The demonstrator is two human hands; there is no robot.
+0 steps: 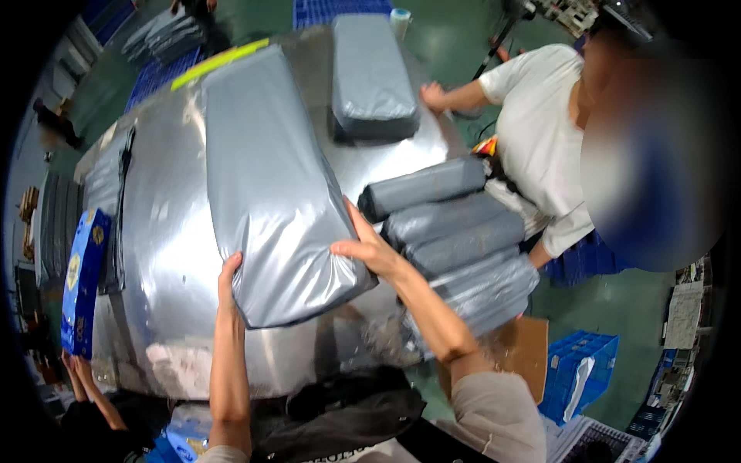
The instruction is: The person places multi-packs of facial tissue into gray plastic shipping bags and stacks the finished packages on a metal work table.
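A long, smooth grey plastic package (266, 162) stretches across the metal table in front of me, its near end creased. My left hand (230, 276) is closed on the package's near left edge, fingers mostly hidden behind it. On the near right side my right hand (369, 241) grips it, thumb on top and fingers along the side. Farther off to the right lies a thick grey plastic-wrapped block (372, 73). Several rolled grey plastic bundles (455, 224) are piled just right of my right hand.
The shiny metal table (166, 231) has a yellow strip (220, 63) along its far edge. A co-worker in a white shirt (536, 116) stands at the right. Another person's hands (83, 370) are near a blue packet (83, 278). A cardboard box (525, 347) and blue crate (579, 374) stand lower right.
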